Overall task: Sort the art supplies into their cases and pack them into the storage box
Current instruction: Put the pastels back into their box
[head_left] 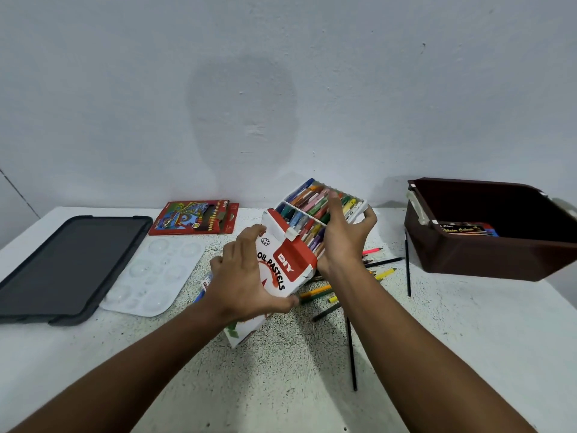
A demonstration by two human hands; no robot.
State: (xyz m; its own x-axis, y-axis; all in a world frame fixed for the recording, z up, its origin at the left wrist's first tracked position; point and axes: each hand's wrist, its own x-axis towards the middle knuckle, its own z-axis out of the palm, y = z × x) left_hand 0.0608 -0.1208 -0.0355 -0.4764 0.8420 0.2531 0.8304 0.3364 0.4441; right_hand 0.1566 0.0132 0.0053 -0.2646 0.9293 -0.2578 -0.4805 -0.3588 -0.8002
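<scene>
a person's left hand [242, 273] curls around the white-and-red oil pastels sleeve [282, 270], its grip closed on the carton's lower end, while the right hand [345, 235] holds the pastel tray [318, 207], fingers over the crayons and thumb at the tray's far right edge. the tray, filled with coloured sticks in two rows, juts out of the sleeve's open mouth and tilts up toward the wall, lifted above the speckled surface [281, 370]. beneath and just right of the carton, loose coloured pencils [379, 267] lie scattered, with thin dark sticks [351, 354] reaching toward the near edge. to the right, well apart from the hands, the brown storage box [487, 248] sits open near the surface's far right corner, a water colour pack [465, 229] lying inside it. at the back by the wall lies a red coloured pencil case [193, 217]; in front of it a clear paint palette [156, 273], and beside that, near the left edge, a dark lid [68, 264]. bare surface stretches along the near edge between the forearms.
</scene>
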